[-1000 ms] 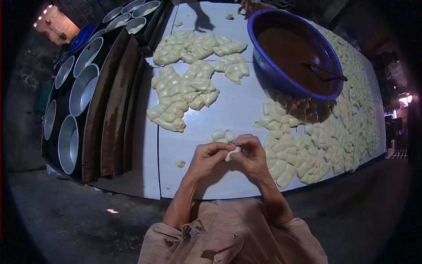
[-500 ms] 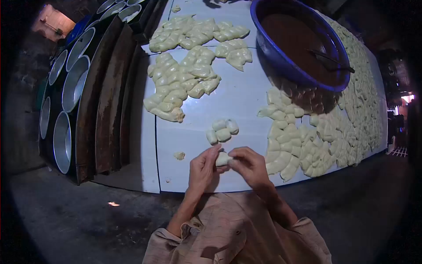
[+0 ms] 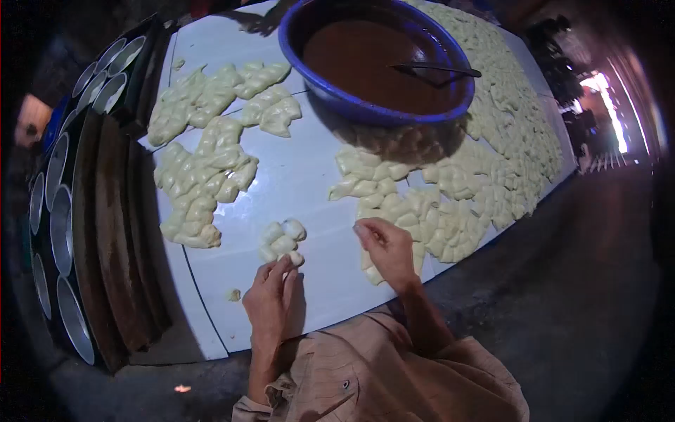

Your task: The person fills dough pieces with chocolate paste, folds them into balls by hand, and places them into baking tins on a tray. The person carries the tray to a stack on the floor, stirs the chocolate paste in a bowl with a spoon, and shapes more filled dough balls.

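My left hand (image 3: 268, 295) rests over the white table (image 3: 309, 285), its fingers closed on a small smooth dough piece (image 3: 297, 259). That piece touches a little cluster of rounded dough pieces (image 3: 283, 245). My right hand (image 3: 389, 250) hovers at the near edge of a broad spread of pale dough lumps (image 3: 450, 232). Its fingers are curled together, and nothing shows between them.
A blue basin (image 3: 380, 116) of brown liquid stands at the back, with a dark-handled utensil (image 3: 436, 68) in it. More dough lumps (image 3: 204, 169) lie left of centre. Rusty metal sheets (image 3: 116, 239) and round metal tins (image 3: 74, 320) line the left side. A dough scrap (image 3: 233, 295) lies nearby.
My hands have parted: the left has brought the dough piece to the cluster, while the right has moved toward the dough on the right. The camera view has turned to the right.
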Demonstrator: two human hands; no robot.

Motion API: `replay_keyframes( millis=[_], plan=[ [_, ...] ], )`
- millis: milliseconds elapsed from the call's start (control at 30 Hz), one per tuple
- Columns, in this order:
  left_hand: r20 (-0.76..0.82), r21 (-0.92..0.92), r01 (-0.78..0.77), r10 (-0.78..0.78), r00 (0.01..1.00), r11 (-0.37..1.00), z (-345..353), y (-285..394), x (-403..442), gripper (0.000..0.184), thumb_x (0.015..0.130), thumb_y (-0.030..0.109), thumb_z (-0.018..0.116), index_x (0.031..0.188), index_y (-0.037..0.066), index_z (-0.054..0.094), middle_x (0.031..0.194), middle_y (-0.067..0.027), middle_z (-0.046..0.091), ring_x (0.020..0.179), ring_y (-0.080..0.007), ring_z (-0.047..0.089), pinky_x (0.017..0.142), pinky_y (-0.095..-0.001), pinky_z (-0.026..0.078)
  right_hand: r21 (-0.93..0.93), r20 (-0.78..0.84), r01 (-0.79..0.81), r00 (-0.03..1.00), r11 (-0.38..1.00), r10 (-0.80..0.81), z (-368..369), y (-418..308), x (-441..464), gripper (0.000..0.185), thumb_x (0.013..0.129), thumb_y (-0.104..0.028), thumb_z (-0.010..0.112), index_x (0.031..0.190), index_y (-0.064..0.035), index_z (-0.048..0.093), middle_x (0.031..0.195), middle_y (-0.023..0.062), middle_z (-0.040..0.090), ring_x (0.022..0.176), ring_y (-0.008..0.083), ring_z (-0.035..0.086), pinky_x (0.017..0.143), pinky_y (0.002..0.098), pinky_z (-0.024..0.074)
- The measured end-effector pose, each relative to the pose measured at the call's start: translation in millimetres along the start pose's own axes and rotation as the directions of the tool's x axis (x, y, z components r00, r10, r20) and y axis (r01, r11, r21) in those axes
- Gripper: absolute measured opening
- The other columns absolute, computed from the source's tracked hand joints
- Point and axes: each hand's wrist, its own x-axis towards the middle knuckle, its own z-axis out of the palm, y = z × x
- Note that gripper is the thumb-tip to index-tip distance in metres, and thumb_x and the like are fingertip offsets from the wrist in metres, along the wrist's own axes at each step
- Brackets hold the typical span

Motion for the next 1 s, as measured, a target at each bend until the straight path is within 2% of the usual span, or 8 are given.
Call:
replay_keyframes(
  millis=[133, 233, 333, 433, 533, 700, 800, 1000],
  plan=[
    [0.006, -0.087, -0.006, 0.006, 1.0, 0.996, -10.4, 12.2, 10.1, 0.025, 0.085, 0.014, 0.075, 0.11, 0.008, 0.071, 0.092, -0.0106, 0.072, 0.061, -0.0186, 0.067, 0.056, -0.0282, 0.053, -0.366, -0.299, 0.022, 0.944, 0.93, -0.14, -67.3, 19.0, 46.9, 0.022, 0.09, -0.018, 0.064, 0.107, -0.0047, 0.066, 0.097, 0.0119, 0.068, 0.085, 0.0294, 0.067, 0.075, 0.0368, 0.0535],
    [0.056, -0.081, -0.102, 0.106, 0.993, 0.991, -6.7, 36.8, 33.9, 0.023, 0.085, 0.014, 0.074, 0.107, 0.007, 0.071, 0.091, -0.0108, 0.072, 0.062, -0.0195, 0.067, 0.057, -0.0299, 0.053, -0.562, -0.053, 0.365, 0.88, 0.742, -0.473, -80.3, 35.4, 85.1, 0.025, 0.085, -0.015, 0.065, 0.108, -0.0068, 0.064, 0.107, 0.0108, 0.063, 0.093, 0.0311, 0.063, 0.078, 0.0393, 0.0526],
    [0.141, -0.075, -0.263, 0.271, 0.952, 0.962, 15.5, 66.8, 65.3, 0.021, 0.087, 0.017, 0.072, 0.105, 0.007, 0.07, 0.096, -0.0103, 0.072, 0.072, -0.0238, 0.07, 0.064, -0.0325, 0.055, -0.609, 0.076, 0.438, 0.863, 0.662, -0.5, -76.1, 56.5, 110.3, 0.027, 0.082, -0.015, 0.067, 0.108, -0.0078, 0.063, 0.112, 0.0104, 0.058, 0.1, 0.0303, 0.06, 0.082, 0.0401, 0.0515],
    [0.189, -0.193, -0.329, 0.364, 0.912, 0.924, 53.0, 85.4, 92.9, 0.024, 0.087, 0.016, 0.071, 0.11, 0.009, 0.069, 0.102, -0.0107, 0.07, 0.06, -0.0217, 0.065, 0.059, -0.0306, 0.054, -0.34, -0.035, 0.393, 0.903, 0.854, -0.429, -84.7, 60.9, 107.3, 0.02, 0.081, -0.006, 0.065, 0.101, -0.0048, 0.067, 0.102, 0.0121, 0.065, 0.089, 0.0277, 0.065, 0.076, 0.0342, 0.0536],
    [0.197, -0.173, -0.424, 0.453, 0.869, 0.889, 90.5, 94.6, 116.2, 0.027, 0.087, 0.016, 0.068, 0.113, 0.01, 0.066, 0.113, -0.0109, 0.067, 0.082, -0.0279, 0.069, 0.072, -0.0367, 0.056, 0.107, -0.149, 0.178, 0.976, 0.978, -0.162, -93.6, 76.1, 91.3, 0.016, 0.083, 0.0, 0.062, 0.099, 0.0018, 0.067, 0.097, 0.0082, 0.068, 0.086, 0.0113, 0.066, 0.074, 0.0264, 0.0541],
    [0.196, -0.061, -0.523, 0.524, 0.829, 0.85, 140.3, 115.5, 146.3, 0.037, 0.083, 0.011, 0.067, 0.119, 0.015, 0.062, 0.116, -0.0102, 0.065, 0.102, -0.03, 0.065, 0.082, -0.0392, 0.055, 0.509, -0.121, 0.035, 0.992, 0.86, 0.031, -107.8, 88.1, 84.3, 0.024, 0.081, -0.001, 0.065, 0.105, 0.0007, 0.062, 0.099, 0.0069, 0.065, 0.085, 0.0117, 0.064, 0.074, 0.0272, 0.053],
    [0.221, -0.039, -0.575, 0.568, 0.793, 0.818, 152.4, 122.7, 164.1, 0.035, 0.078, 0.01, 0.067, 0.112, 0.016, 0.066, 0.105, -0.0071, 0.066, 0.101, -0.0286, 0.064, 0.082, -0.0388, 0.054, -0.136, -0.141, 0.277, 0.945, 0.951, -0.295, -106.9, 70.7, 90.4, 0.026, 0.08, 0.001, 0.065, 0.106, -0.0016, 0.061, 0.098, 0.0089, 0.062, 0.087, 0.0188, 0.064, 0.075, 0.0311, 0.0528],
    [0.178, -0.062, -0.603, 0.603, 0.777, 0.795, 176.9, 112.1, 177.3, 0.028, 0.077, 0.012, 0.067, 0.104, 0.015, 0.068, 0.102, -0.0046, 0.067, 0.096, -0.0262, 0.064, 0.079, -0.0384, 0.054, -0.579, 0.025, 0.47, 0.827, 0.667, -0.561, -98.2, 62.9, 112.0, 0.032, 0.073, -0.009, 0.072, 0.104, -0.0069, 0.062, 0.099, 0.0101, 0.057, 0.092, 0.0293, 0.059, 0.08, 0.0402, 0.0502]
  ],
)
